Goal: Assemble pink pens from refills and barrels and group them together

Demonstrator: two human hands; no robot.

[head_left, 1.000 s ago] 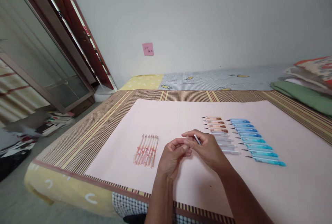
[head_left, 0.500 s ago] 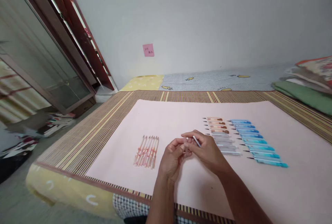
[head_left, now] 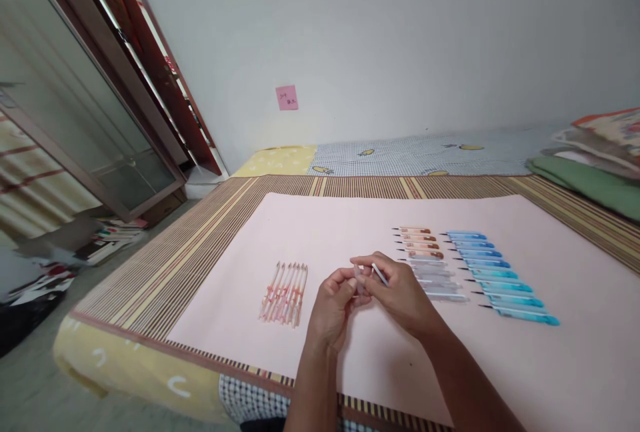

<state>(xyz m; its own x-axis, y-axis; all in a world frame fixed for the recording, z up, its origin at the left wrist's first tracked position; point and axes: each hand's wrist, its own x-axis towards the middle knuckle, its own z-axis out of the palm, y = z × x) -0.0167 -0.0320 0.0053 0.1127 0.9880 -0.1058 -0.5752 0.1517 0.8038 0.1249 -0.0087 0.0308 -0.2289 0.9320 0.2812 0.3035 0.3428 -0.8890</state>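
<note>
My left hand is closed on a small translucent, pale pink-grey pen part. Against that same part press the fingertips of my right hand, which also has a thin white stick between its fingers. Both hands are above a pale pink sheet. Left of them lies a row of clear pens with pinkish markings. To the right are brown-and-peach pens, grey translucent pen parts partly behind my right hand, and a column of blue pens with dark tips.
The sheet lies on a striped mat over a bed. Folded green cloth and other fabrics are piled at the right. A pink note is stuck on the wall behind. Books lie on the floor at left.
My hands stay almost in place, with the fingers shifting slightly around the translucent part. The whole view has moved a little.
</note>
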